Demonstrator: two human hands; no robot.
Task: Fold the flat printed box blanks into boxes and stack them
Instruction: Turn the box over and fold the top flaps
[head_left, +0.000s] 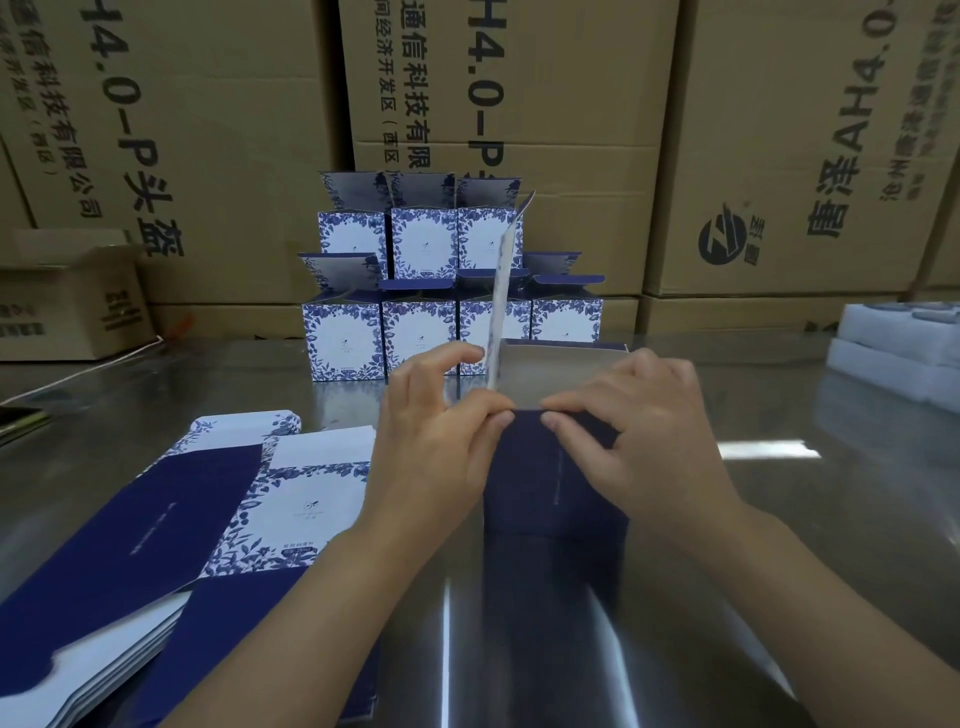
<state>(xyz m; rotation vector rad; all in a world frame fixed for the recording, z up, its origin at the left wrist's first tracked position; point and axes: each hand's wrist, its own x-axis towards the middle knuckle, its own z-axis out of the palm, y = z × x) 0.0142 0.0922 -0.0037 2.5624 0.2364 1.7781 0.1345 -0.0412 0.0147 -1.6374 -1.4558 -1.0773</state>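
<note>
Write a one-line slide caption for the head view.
Left hand and right hand fold a navy box on the steel table, flat blanks piled left, finished boxes stacked in two tiers behind.

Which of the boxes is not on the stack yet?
The navy-sided box nearest the camera: the left hand and right hand hold it, its flap upright, while the stacked boxes stand behind in two rows.

- Ctr of desk (779, 519), front: half-folded box (550, 478).
- Left of it: pile of flat blanks (291, 499).
- Behind it: folded boxes (415, 332), 2 tiers.
- Behind desk: big cartons (779, 156).
- Far right: foam inserts (883, 358).
</note>
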